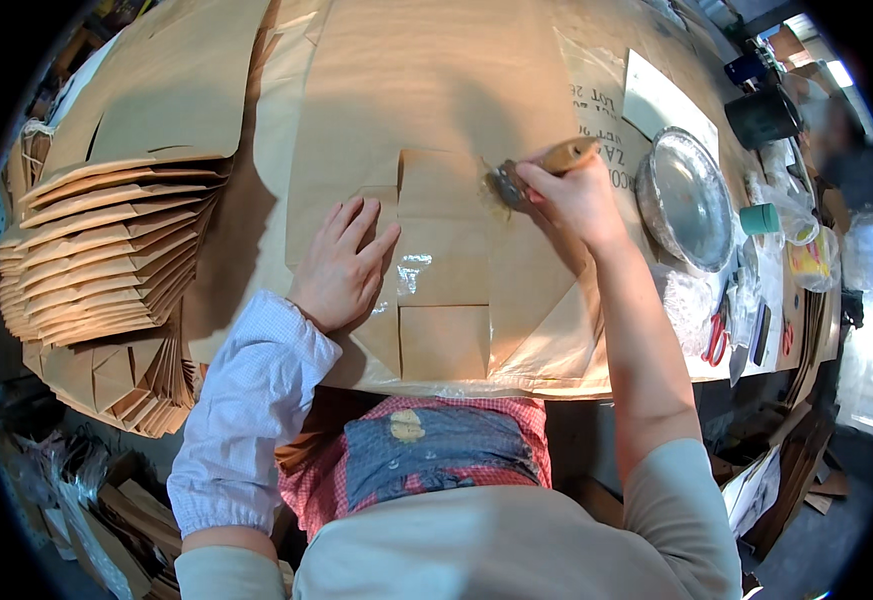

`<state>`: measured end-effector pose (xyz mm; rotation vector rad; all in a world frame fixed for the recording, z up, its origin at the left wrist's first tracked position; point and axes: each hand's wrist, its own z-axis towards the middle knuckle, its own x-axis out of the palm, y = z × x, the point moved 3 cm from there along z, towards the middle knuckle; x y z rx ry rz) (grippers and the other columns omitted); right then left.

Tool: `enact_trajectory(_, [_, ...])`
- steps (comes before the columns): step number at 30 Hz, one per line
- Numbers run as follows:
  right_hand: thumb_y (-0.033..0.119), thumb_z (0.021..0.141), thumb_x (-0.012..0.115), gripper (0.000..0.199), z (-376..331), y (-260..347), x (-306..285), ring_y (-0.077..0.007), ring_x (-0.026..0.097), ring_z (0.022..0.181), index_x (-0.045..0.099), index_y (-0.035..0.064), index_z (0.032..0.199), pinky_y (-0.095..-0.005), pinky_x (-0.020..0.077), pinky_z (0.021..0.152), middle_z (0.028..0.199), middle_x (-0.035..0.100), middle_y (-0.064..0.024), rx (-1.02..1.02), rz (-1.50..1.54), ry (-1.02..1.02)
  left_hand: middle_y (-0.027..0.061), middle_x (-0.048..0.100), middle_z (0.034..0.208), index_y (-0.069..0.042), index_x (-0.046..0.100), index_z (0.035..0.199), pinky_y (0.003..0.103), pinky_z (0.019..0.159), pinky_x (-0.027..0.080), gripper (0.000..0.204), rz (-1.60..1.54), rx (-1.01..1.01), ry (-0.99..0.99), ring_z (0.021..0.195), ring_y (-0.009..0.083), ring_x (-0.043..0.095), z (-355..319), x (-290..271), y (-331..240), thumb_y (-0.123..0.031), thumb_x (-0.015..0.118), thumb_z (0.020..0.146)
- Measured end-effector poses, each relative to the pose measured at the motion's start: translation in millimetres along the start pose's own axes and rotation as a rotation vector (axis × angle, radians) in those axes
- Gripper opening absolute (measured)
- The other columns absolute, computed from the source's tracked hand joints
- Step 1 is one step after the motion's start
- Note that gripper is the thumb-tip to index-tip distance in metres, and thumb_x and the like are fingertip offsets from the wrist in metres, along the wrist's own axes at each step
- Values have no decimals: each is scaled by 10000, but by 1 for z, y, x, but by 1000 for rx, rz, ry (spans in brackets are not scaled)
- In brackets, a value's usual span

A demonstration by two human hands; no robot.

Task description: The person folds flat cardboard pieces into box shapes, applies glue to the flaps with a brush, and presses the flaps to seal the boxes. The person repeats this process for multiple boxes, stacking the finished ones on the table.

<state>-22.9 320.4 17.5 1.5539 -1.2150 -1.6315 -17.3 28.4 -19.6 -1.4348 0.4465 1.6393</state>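
Observation:
A large brown kraft paper bag (pixel 446 225) lies flat before me, its near end folded into flaps around a squarish panel. Wet, shiny patches show on the near flaps. My left hand (pixel 346 262) rests palm down on the left flap, fingers spread. In my right hand (pixel 574 200) is a brush (pixel 568 155) with a wooden handle and a metal band. Its bristles touch the paper right of the middle panel. To the right of that hand stands a round metal basin (pixel 689 200) with pale residue on its rim.
Stacked folded paper bags (pixel 116 250) fan out at the left. Red-handled scissors (pixel 716 335), a green-capped container (pixel 759 219) and clear plastic lie at the right. A dark pot (pixel 762 115) stands farther back, near a white sheet (pixel 656 95). The table edge runs close to my waist.

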Motion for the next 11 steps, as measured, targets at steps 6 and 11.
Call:
enact_trajectory(6, [39,815,716,143,-9,39,27,-114,618,675,675,-26,936,-242,515,623,801,679,-64,-124,269,-88,223,503,1180,-13,546,1161,479,1000,379,409,-215,-92,-105,1148,425,462,-4,-3,8,-66,617,762])
enact_trajectory(11, [169,829,727,171,-9,35,110,-134,669,762,710,66,963,-254,534,680,835,715,-92,6,177,116,199,502,1119,-9,475,1108,459,953,400,432,-268,-142,-75,1097,396,479,-8,1,12,-154,685,759])
